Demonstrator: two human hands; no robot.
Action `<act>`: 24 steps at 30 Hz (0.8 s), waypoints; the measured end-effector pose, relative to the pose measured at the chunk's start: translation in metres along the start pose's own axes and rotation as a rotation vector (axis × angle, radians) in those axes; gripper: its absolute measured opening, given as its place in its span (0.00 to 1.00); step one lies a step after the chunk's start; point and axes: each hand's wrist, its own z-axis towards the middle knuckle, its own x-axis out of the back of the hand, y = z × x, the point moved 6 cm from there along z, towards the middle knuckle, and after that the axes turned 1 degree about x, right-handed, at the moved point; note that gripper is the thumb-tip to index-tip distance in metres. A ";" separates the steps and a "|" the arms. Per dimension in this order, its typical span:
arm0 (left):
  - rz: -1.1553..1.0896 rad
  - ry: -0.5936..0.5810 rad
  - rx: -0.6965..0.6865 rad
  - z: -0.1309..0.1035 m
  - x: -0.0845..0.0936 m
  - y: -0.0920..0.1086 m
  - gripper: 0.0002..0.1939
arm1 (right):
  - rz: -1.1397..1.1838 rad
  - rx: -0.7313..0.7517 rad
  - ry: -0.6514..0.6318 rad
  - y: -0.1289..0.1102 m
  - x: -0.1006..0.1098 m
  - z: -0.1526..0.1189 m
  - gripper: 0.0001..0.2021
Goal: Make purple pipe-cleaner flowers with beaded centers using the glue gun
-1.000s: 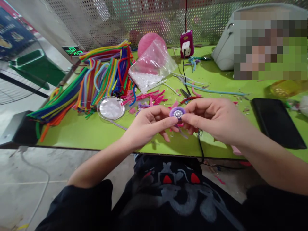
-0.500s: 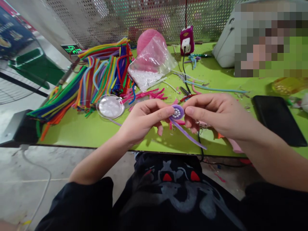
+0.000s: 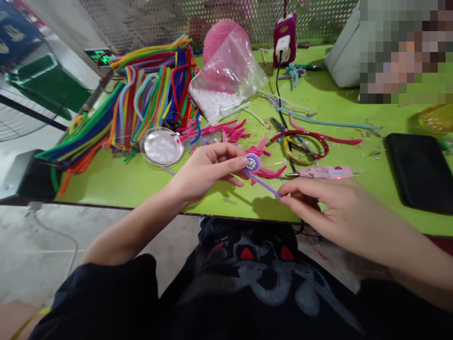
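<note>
Your left hand [image 3: 212,174] and right hand [image 3: 331,200] are both pinching, close to mid-frame.
Beneath them you have the green desk [image 3: 102,190], bundled fuzzy stems [image 3: 148,106] at upper left, a flat black object [image 3: 419,172] at right and a pink metal-tipped tool [image 3: 323,172] right of center; a purple strip [image 3: 264,183] spans your hands, its straight end pinched in the right, its beaded coil [image 3: 252,162] in the left.

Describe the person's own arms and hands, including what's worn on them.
Both the left hand and the right hand are bare, with no gloves, rings or watch visible. The forearms are uncovered too, without visible markings. Loose, plain black sleeves end around the elbows, matching dark clothing that carries a grey print with red patches.
</note>
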 end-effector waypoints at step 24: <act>1.436 -0.408 -1.064 -0.046 0.002 0.000 0.10 | -0.692 -0.869 0.159 0.102 0.034 -0.086 0.41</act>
